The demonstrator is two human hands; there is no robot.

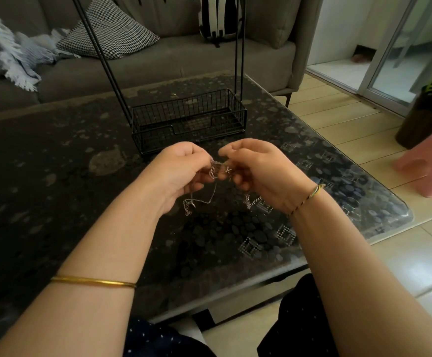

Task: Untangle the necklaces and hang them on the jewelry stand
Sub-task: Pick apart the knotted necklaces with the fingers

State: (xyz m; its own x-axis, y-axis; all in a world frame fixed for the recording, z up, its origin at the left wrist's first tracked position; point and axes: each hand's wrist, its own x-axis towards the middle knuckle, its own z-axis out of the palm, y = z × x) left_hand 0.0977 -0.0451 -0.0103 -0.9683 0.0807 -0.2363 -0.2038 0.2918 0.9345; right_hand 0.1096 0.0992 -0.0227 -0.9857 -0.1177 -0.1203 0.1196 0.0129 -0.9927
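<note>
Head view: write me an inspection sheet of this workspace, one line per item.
Surface: dark table with a pebble pattern and a glossy top.
Job's things: necklaces tangled in a knot, loose chain ends hanging below; black wire jewelry stand upright behind them, nothing hung on the part in view.
Clutter: nothing seen.
Grippers: left hand and right hand both pinch the knot, held above the table.
Cables: nothing seen.
Surroundings: grey sofa with a patterned cushion, a fringed blanket and a striped bag; pink stool on the tiled floor.
</note>
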